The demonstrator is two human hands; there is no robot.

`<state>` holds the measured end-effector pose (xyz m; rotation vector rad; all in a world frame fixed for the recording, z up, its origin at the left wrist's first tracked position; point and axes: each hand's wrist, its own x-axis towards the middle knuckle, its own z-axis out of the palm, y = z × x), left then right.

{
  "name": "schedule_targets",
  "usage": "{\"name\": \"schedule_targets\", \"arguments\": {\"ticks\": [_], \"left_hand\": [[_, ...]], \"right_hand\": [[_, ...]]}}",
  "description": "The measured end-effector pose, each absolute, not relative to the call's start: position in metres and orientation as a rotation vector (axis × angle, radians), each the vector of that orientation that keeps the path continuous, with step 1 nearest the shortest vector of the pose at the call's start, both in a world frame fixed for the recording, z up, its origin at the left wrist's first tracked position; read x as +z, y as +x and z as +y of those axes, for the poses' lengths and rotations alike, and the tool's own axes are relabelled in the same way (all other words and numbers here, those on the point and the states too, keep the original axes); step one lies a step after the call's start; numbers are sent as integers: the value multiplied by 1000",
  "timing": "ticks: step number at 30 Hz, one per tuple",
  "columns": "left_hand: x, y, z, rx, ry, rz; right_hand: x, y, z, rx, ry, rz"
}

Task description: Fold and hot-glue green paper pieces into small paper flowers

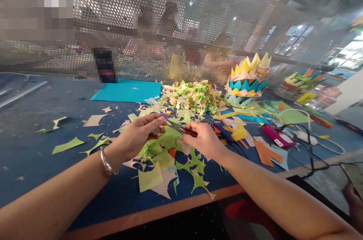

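Observation:
My right hand (202, 137) is closed round the dark handles of a pair of scissors (177, 127), whose blades point left toward my other hand. My left hand (141, 134), with a silver bangle at the wrist, is pinched with thumb and forefinger together at the blade tips. Whatever it holds is too small to name. Below both hands lie green, yellow and pale paper scraps (150, 177). Behind them rises a heap of small cut pieces (195, 96) in green and cream.
A blue sheet (127, 91) lies at the back left. Layered paper crowns (248, 81) stand at the back right. A pink power bank (279, 136) with cables, a blue glue gun (225, 130) and orange paper (265, 153) are on the right. A perforated metal screen (198, 24) stands behind.

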<state>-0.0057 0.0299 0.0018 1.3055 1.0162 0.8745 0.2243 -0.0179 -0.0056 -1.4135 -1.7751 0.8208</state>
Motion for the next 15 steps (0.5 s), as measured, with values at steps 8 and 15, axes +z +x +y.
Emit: {"name": "schedule_targets", "arguments": {"ticks": [8, 15], "left_hand": [[6, 5, 24, 909, 1201, 987], [36, -42, 79, 1051, 1276, 1305]], "right_hand": [[-11, 211, -17, 947, -1295, -1756], [-20, 222, -16, 924, -1248, -1710]]}}
